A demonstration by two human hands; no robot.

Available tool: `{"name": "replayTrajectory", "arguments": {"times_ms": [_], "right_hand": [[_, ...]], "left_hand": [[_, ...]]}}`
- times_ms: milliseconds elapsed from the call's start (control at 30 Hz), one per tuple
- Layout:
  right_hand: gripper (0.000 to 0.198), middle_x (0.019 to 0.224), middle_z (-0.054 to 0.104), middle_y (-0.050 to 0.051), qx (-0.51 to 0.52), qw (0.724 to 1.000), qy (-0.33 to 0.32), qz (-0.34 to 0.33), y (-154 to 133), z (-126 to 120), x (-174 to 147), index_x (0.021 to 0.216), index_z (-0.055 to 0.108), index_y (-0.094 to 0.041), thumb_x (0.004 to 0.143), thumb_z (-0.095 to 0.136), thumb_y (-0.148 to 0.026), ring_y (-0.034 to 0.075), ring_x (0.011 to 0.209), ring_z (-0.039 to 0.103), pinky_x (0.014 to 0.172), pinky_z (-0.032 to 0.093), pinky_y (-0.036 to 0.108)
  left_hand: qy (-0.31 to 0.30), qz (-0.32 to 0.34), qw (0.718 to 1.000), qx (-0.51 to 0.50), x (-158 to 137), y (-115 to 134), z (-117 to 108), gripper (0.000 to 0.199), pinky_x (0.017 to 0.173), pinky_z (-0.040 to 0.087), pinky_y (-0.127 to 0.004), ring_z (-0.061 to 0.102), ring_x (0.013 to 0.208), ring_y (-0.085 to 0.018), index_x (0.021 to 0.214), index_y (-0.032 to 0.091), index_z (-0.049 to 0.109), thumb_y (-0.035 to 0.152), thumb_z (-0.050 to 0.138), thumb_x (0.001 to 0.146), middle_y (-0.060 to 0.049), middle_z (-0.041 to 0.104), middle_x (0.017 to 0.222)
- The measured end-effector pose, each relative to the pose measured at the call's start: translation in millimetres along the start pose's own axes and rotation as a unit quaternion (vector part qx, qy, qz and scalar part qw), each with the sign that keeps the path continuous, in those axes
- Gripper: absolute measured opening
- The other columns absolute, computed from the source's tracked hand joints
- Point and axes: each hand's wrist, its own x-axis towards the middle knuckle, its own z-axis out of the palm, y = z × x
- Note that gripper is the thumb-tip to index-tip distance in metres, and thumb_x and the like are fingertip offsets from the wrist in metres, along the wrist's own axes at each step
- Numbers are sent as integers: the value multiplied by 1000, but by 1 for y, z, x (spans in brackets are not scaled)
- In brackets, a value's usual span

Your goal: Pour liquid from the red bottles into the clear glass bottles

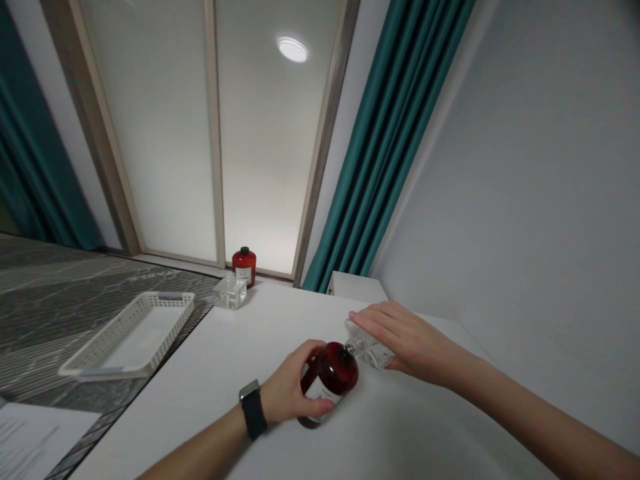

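Observation:
My left hand [295, 387] is wrapped round a dark red bottle [339, 371] with a white label, tipped to the right over the white table [240, 367]. The bottle's neck points at a clear container [373, 352] that my right hand [397, 337] grips from above and behind. Neck and container meet or overlap in view; I cannot tell whether they touch. My right fingers hide part of the container. Whether liquid is flowing does not show.
At the table's far left corner, a second red bottle [244, 268] with a black cap stands behind a clear square container [231, 292]. A white perforated basket [135, 337] and a printed sheet [40, 437] lie left of the table. Behind is a small white cabinet [357, 287].

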Motion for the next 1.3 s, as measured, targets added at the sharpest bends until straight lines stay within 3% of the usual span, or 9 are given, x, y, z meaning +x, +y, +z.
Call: {"name": "replayTrajectory", "arguments": {"times_ms": [267,733,1300], "right_hand": [[75,123,65,14,5,1000,23,-2,-2,-2,2,136,44,-16,69,77,-10,30,113,59,96,48,45],[76,124,66,15,-22,999,17,-24,0,-3,2,138,43,-14,71,80,-21,30,115,57,94,48,45],[74,125,65,16,-41,998,17,-34,2,-1,1,137,45,-13,72,80,-22,30,116,56,96,47,46]], "left_hand": [[0,-6,1000,-7,0,2,0,69,95,46,-39,60,105,-27,122,17,51,32,80,62,-9,63,117],[-8,-13,1000,-10,-1,1,0,69,95,47,-40,61,103,-27,122,18,49,37,80,63,-9,64,116],[-9,-10,1000,-10,0,4,0,69,94,47,-40,61,103,-27,121,18,50,41,80,63,-9,64,116]]}}
